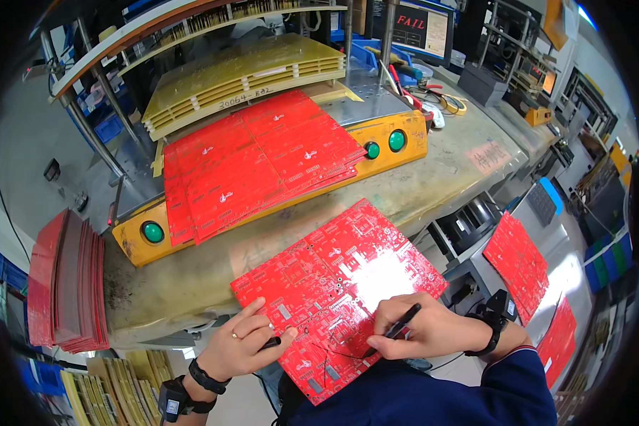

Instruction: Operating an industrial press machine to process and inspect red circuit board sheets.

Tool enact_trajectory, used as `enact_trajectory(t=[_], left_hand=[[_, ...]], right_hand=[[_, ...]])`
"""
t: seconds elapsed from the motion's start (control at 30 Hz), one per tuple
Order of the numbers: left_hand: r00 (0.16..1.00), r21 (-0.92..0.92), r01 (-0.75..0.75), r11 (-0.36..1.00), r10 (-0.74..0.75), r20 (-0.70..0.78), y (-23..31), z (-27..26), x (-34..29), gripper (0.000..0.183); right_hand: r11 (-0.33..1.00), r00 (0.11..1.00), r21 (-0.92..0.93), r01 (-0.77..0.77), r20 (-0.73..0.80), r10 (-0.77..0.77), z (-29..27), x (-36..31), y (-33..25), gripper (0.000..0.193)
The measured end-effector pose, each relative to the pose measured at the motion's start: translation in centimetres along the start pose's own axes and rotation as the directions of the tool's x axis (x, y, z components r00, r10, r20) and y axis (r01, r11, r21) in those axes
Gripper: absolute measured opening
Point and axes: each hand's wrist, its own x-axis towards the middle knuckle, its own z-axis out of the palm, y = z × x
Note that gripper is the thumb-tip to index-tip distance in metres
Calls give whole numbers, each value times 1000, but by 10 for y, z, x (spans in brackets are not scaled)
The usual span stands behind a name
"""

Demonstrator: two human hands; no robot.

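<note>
A red printed circuit board (312,270) is tilted in front of me, with a bright glare on its right half. My left hand (245,344) grips its left edge, thumb over the face. A short black piece that looks like a pen cap (270,343) sits between that hand's fingers. My right hand (419,326) is closed round a black marker pen (403,321), its tip down at the board's lower part. Thin dark lines run over the board near the tip; I cannot tell whether they are ink or thin wire.
More red boards (263,149) lie on a press fixture with a yellow front (390,138) and green buttons. At left stands a thick stack of boards (67,284). Loose boards (518,266) lie on the right-hand table. A monitor (422,28) and tools (433,99) are behind.
</note>
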Motion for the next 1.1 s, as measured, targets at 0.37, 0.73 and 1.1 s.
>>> enact_trajectory(t=[0.37,0.73,1.1], left_hand=[[992,24,-12,1000,15,-126,-2,-10,14,37],[557,-960,258,113,-829,53,30,-30,57,22],[542,-952,304,-37,-815,205,35,-6,46,21]], right_hand=[[846,651,210,490,-734,-195,-38,-3,-2,18],[817,458,-22,577,-819,-346,-57,-5,-21,19],[873,645,-106,475,-633,-428,-43,20,-11,16]])
